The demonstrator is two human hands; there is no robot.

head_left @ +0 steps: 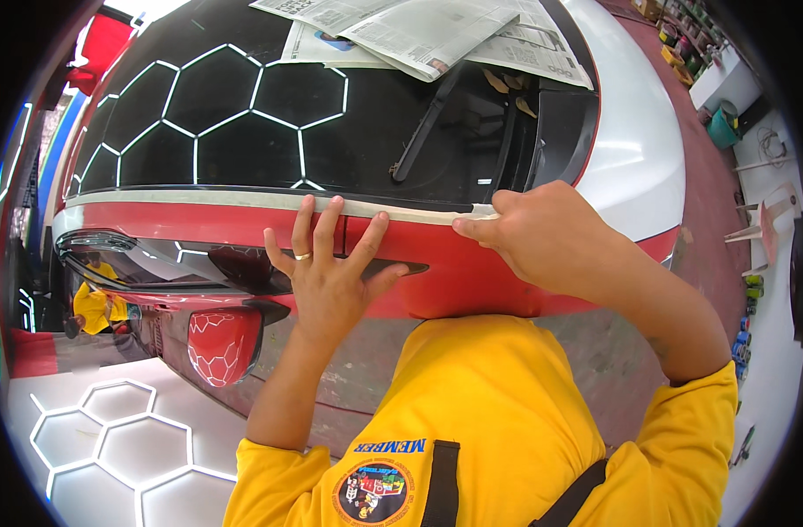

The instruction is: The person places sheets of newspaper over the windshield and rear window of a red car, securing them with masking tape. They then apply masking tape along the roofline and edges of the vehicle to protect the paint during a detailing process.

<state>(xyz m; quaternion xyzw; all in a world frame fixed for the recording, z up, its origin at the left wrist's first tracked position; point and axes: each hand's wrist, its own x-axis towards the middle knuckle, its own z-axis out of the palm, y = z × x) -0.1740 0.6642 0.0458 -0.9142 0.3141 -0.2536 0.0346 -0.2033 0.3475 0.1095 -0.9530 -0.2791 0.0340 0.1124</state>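
Observation:
A strip of pale masking tape (419,213) runs along the edge between the dark windshield (366,132) and the red body of the car (472,272). My left hand (331,268), a ring on one finger, lies with its fingers spread; their tips touch the tape and the red pillar beside it. Toward the tape's right end, my right hand (546,237) is closed in a pinch, thumb and bent forefinger on the strip. Its other fingers are mostly hidden behind the hand.
Newspaper sheets (428,39) cover part of the car ahead, near a wiper arm (426,127). The white hood (634,149) curves away at the right. A red side mirror (224,347) sticks out at lower left. Beyond the car, a teal bucket (723,126) stands by the right wall.

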